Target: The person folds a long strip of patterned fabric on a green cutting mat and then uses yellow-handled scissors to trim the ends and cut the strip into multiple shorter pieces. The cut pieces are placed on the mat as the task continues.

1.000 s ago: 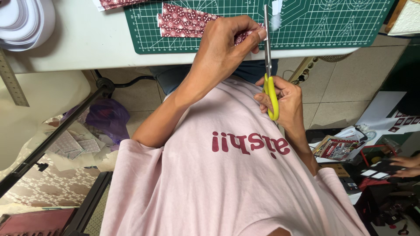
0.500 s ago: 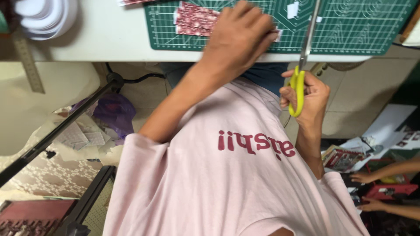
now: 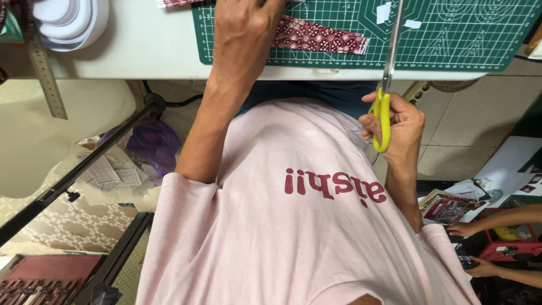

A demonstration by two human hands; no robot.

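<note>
Scissors (image 3: 385,99) with yellow handles sat closest to the body, gripped in the right hand (image 3: 398,127), whose fingers (image 3: 370,120) were curled through and around the loops; the blades pointed away across the tabletop (image 3: 141,51) edge and over the green cutting mat (image 3: 451,39), and whether they were parted could not be told, since the tips ran out of view. Farther out, the left hand (image 3: 245,31) pressed flat on a strip of dark red patterned fabric (image 3: 322,38) that lay on the mat, its fingers hidden beyond the top edge, so their spread was unclear. Judging by this, the step in hand looked like steadying the cloth ahead of a cut; a next move would call for bringing the blades to the strip's free end while the left hand kept it from sliding. Small white scraps (image 3: 384,12) lay just beyond the strip, and a metal ruler (image 3: 42,68) rested well apart at the left, near a white stack of round shapes (image 3: 68,20).
</note>
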